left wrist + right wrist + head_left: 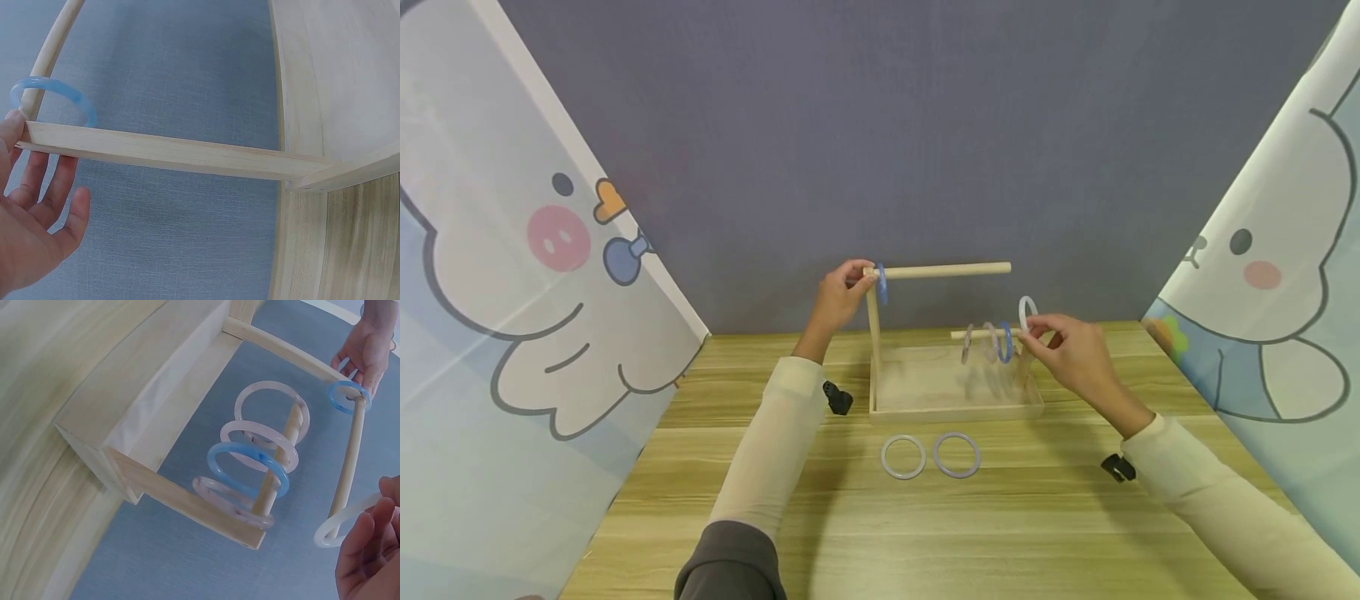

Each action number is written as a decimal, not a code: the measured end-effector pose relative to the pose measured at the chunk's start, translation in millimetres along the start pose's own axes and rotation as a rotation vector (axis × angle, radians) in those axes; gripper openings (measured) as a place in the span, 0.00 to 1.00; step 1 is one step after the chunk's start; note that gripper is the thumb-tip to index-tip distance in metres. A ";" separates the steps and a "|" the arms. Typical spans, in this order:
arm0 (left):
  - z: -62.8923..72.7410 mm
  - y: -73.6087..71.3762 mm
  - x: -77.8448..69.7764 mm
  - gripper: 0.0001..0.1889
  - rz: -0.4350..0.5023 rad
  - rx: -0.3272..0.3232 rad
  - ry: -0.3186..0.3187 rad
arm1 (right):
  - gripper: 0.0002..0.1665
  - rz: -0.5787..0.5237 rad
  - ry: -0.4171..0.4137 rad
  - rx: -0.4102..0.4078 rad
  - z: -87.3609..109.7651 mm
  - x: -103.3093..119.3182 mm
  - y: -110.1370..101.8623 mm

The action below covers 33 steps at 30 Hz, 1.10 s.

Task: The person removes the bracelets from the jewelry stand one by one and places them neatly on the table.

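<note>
My left hand (841, 293) grips the top of the tall post (156, 150) of a wooden rack, thumb and fingers at the corner. Close beside it, a blue bangle (882, 285) hangs on the upper rod (955, 270). My right hand (1075, 350) pinches a white bangle (1023, 308) between thumb and fingers. In the right wrist view that bangle overlaps the upper rod's free end. On the shorter lower rod (267, 492) hang several bangles, among them a blue bangle (215, 464) and pale pink ones such as the bangle (275, 386) nearest the rod's tip.
A whitish bangle (903, 476) and a lilac bangle (957, 475) lie flat on the wood-grain table (1000, 542) in front of the rack's tray base (955, 414). Behind stands a grey wall panel (925, 150). Cartoon-printed panels flank both sides.
</note>
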<state>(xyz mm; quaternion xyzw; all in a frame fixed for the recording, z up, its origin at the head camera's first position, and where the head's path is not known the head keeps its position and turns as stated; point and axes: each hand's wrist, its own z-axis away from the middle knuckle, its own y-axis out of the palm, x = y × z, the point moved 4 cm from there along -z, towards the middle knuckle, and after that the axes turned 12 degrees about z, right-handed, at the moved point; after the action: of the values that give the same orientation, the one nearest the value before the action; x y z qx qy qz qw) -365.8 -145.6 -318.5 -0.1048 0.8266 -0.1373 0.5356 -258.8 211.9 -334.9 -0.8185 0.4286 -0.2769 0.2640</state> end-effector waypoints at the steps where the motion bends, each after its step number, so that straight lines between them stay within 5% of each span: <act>1: 0.0 0.1 -0.1 0.18 0.002 0.001 0.000 | 0.10 -0.003 -0.005 0.002 1.2 0.3 -0.3; 10: -0.4 0.6 0.3 0.18 0.000 0.007 -0.004 | 0.10 -0.011 -0.069 0.045 12.9 1.4 0.9; 19: -1.3 0.3 1.0 0.18 0.002 0.005 -0.003 | 0.15 -0.078 -0.288 0.114 25.1 3.2 10.1; 33: 0.3 0.2 1.0 0.19 -0.009 0.007 -0.015 | 0.12 -0.154 -0.463 0.181 46.3 9.3 27.1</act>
<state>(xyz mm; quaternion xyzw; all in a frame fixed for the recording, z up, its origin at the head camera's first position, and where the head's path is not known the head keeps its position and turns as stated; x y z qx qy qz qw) -365.9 -145.7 -319.5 -0.1078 0.8215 -0.1419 0.5416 -238.0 199.7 -383.7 -0.8634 0.2665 -0.1385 0.4054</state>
